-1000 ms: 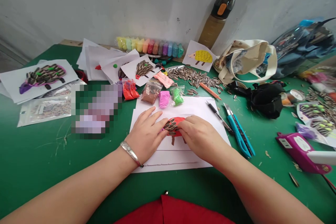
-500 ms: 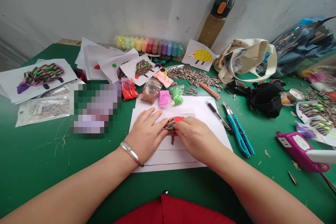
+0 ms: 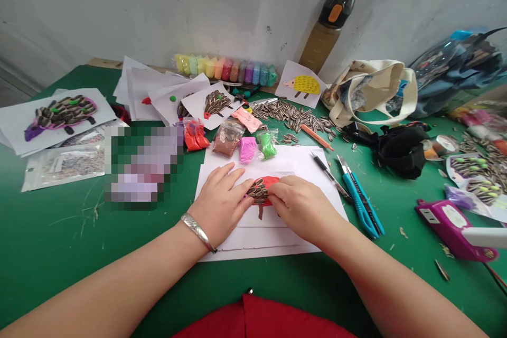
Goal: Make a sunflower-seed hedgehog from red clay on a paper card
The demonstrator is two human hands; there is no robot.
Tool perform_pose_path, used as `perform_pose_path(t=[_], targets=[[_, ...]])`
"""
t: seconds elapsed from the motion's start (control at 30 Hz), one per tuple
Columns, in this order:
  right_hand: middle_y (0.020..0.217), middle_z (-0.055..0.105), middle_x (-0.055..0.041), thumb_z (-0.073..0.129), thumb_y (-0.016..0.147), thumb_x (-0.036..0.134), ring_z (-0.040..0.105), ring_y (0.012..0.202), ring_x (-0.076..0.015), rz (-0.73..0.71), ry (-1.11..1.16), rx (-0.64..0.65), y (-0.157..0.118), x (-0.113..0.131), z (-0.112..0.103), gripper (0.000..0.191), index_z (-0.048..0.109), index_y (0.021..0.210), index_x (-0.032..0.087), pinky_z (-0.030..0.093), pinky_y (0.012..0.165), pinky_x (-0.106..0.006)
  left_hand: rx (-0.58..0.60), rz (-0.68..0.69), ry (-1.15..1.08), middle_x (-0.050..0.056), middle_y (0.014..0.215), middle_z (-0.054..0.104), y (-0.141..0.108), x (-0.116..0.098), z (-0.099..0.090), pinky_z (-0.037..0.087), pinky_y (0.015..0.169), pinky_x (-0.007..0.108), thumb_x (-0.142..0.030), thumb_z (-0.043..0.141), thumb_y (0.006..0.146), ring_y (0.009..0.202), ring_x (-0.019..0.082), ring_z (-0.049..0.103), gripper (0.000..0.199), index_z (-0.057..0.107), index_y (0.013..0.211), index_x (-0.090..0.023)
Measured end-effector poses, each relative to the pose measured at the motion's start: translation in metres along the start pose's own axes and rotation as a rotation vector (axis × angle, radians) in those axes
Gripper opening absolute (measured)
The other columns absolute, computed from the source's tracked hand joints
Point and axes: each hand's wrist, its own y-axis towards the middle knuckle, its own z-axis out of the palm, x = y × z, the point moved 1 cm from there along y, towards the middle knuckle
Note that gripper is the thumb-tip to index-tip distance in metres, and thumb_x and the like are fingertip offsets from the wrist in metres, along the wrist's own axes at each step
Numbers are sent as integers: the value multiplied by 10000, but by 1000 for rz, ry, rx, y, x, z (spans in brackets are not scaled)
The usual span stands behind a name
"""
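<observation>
A hedgehog picture of red modelling clay point(image 3: 272, 180) lies on white paper point(image 3: 253, 240), with sunflower seeds point(image 3: 259, 190) overlapping on its left part and a brown leg below. My left hand point(image 3: 222, 198), wearing a silver bracelet, rests flat on the paper with fingers apart, thumb and forefinger tips at the left edge of the seeds. Over the right part of the red clay, my right hand point(image 3: 303, 203) is closed, its fingertips pressed together beside the seeds. Anything between those tips is hidden. Small bags of brown point(image 3: 228, 137), pink point(image 3: 248, 149) and green clay point(image 3: 268, 144) sit just beyond.
Right of the paper lie a pen point(image 3: 330, 177) and a blue utility knife point(image 3: 359, 198). Loose sunflower seeds point(image 3: 295, 114) are heaped behind, near a bottle point(image 3: 327, 31) and a canvas bag point(image 3: 372, 90). A finished seed hedgehog point(image 3: 65, 111) lies left; a purple glue-gun-like tool point(image 3: 451, 227) lies right.
My right hand has shifted slightly right, baring more of the red clay beside the seeds. My left hand stays in place.
</observation>
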Motion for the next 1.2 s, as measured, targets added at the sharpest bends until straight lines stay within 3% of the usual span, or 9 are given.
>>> perform_pose_path(t=[0.13, 0.27, 0.47, 0.6, 0.87, 0.97, 1.07, 1.13, 1.2], targets=[[800, 633, -34, 466, 929, 169, 560, 777, -153, 22, 50, -6, 2, -2, -4, 220, 655, 820, 194, 374, 691, -261, -8, 12, 10, 167, 1266, 605, 0, 0, 0, 407, 1049, 571, -263, 508, 930, 1258, 378, 454, 320, 660, 1177, -128], [775, 624, -18, 489, 912, 176, 560, 740, -146, 138, 72, -59, 3, -17, -15, 203, 662, 810, 196, 377, 663, -252, -13, 29, 12, 166, 1273, 602, 0, 1, -1, 410, 1045, 571, -258, 487, 937, 1256, 372, 457, 318, 655, 1171, -123], [906, 701, -36, 483, 900, 185, 632, 888, -195, 296, 16, -182, 18, -51, -33, 230, 710, 924, 212, 439, 755, -284, 7, 38, -31, 173, 1284, 597, 0, 4, -1, 399, 1052, 576, -286, 463, 949, 1267, 362, 452, 348, 629, 1203, -115], [865, 705, -56, 414, 888, 101, 628, 1017, -210, 277, -152, -127, 47, -67, -41, 319, 716, 846, 195, 443, 858, -297, 3, 23, -60, 164, 1293, 592, -1, 5, -2, 393, 1054, 574, -338, 478, 944, 1279, 361, 445, 355, 636, 1196, -145], [982, 683, -131, 474, 822, 72, 566, 1147, -271, 330, -272, -73, 75, -93, -25, 226, 662, 746, 171, 451, 814, -313, 25, 30, -42, 182, 1283, 591, 0, 3, -3, 374, 1059, 585, -326, 519, 927, 1268, 385, 444, 357, 643, 1183, -110], [1057, 647, -163, 438, 858, 91, 586, 1067, -276, 370, -292, -110, 71, -89, -26, 227, 653, 887, 158, 448, 783, -323, 17, 20, -55, 175, 1287, 588, 0, 3, -3, 375, 1063, 569, -328, 535, 921, 1273, 373, 444, 344, 646, 1175, -126], [965, 661, -129, 383, 915, 138, 613, 890, -245, 384, -229, -220, 55, -72, -35, 256, 616, 1015, 170, 440, 733, -319, 10, 15, -74, 166, 1295, 582, -1, 3, -3, 377, 1062, 569, -333, 537, 918, 1278, 365, 441, 335, 646, 1173, -145], [897, 680, -70, 373, 947, 192, 614, 810, -206, 311, -59, -297, 37, -55, -39, 249, 617, 995, 202, 444, 717, -297, 6, 16, -80, 161, 1297, 580, -1, 4, -2, 376, 1062, 575, -334, 532, 919, 1281, 364, 438, 333, 643, 1178, -155], [885, 690, -32, 427, 942, 223, 623, 797, -177, 191, 93, -259, 16, -36, -39, 211, 638, 940, 221, 451, 703, -267, 1, 21, -80, 163, 1297, 579, -1, 4, -2, 377, 1062, 576, -342, 525, 923, 1281, 363, 439, 338, 641, 1180, -156]])
